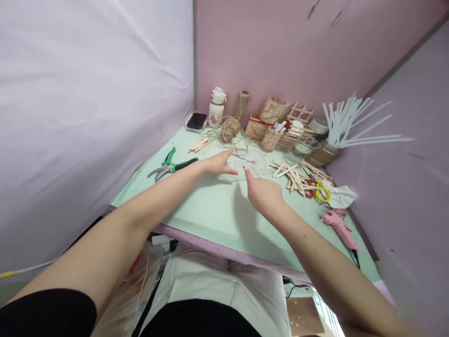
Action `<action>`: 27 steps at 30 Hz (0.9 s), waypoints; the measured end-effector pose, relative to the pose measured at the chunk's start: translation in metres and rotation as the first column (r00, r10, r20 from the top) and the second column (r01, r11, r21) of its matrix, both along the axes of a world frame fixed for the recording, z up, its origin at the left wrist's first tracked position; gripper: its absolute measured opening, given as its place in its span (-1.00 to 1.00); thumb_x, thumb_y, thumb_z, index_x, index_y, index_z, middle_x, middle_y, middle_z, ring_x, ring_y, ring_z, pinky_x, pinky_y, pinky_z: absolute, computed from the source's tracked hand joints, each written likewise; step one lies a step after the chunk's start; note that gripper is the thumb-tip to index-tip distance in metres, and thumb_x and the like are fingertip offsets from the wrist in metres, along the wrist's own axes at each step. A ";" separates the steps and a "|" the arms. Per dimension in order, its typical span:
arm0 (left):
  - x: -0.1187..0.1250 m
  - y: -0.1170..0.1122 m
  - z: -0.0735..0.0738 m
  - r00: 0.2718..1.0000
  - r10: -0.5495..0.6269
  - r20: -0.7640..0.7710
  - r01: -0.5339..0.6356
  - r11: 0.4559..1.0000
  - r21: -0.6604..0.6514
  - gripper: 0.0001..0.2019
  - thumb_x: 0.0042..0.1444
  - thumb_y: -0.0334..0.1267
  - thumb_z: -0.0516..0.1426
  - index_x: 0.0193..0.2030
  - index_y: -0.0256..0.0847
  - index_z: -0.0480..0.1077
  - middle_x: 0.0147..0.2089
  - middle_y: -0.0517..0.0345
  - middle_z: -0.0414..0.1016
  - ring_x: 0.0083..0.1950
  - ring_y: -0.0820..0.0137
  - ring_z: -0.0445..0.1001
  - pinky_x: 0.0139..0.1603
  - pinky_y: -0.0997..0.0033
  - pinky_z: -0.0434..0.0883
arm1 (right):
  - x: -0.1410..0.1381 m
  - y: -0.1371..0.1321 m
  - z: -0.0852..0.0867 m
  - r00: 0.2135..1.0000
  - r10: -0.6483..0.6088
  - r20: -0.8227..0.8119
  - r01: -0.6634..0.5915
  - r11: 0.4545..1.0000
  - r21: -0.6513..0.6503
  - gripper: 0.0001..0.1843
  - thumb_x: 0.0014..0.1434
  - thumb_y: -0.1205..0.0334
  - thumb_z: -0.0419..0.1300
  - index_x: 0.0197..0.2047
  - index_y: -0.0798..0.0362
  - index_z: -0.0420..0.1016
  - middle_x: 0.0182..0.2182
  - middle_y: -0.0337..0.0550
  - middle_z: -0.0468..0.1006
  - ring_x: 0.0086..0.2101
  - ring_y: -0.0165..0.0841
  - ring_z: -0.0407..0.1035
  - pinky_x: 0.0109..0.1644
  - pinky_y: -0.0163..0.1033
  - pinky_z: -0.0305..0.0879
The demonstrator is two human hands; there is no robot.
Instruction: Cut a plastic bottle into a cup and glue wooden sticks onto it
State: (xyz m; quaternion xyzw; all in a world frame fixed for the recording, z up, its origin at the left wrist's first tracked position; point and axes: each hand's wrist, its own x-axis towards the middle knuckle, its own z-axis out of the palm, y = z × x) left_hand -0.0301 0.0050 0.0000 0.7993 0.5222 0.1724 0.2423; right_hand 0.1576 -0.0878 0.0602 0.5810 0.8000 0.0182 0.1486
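Both my arms reach forward over a pale green table point(210, 210). My left hand point(219, 164) lies flat with its fingers stretched out, its fingertips on a clear plastic sheet or tray point(250, 164) in the middle of the table. My right hand point(264, 194) is just in front of that clear piece, with the index finger pointing at its edge and the other fingers curled. A thin small stick-like item point(243, 158) lies on the clear piece. Neither hand grips anything that I can make out.
Green-handled pliers point(171, 166) lie left. Loose wooden sticks point(296, 175), scissors point(317, 189), crumpled paper point(340, 194) and a pink glue gun point(340, 227) lie right. At the back stand a phone point(196, 120), bottle point(216, 107), twine point(229, 127), paper baskets and white strips in a jar point(324, 152).
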 end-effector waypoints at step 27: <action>0.002 0.001 -0.001 0.999 0.003 0.036 -0.003 1.000 -0.002 0.07 -0.16 0.15 0.22 0.40 -0.20 -0.20 0.40 -0.25 -0.01 0.34 0.07 0.15 0.30 0.10 0.14 | 0.008 -0.009 -0.044 0.996 0.030 -0.084 -0.022 0.995 0.099 -0.30 0.22 0.48 -0.14 0.42 0.14 -0.19 -0.26 0.16 0.57 -0.29 -0.19 0.53 -0.31 -0.20 0.36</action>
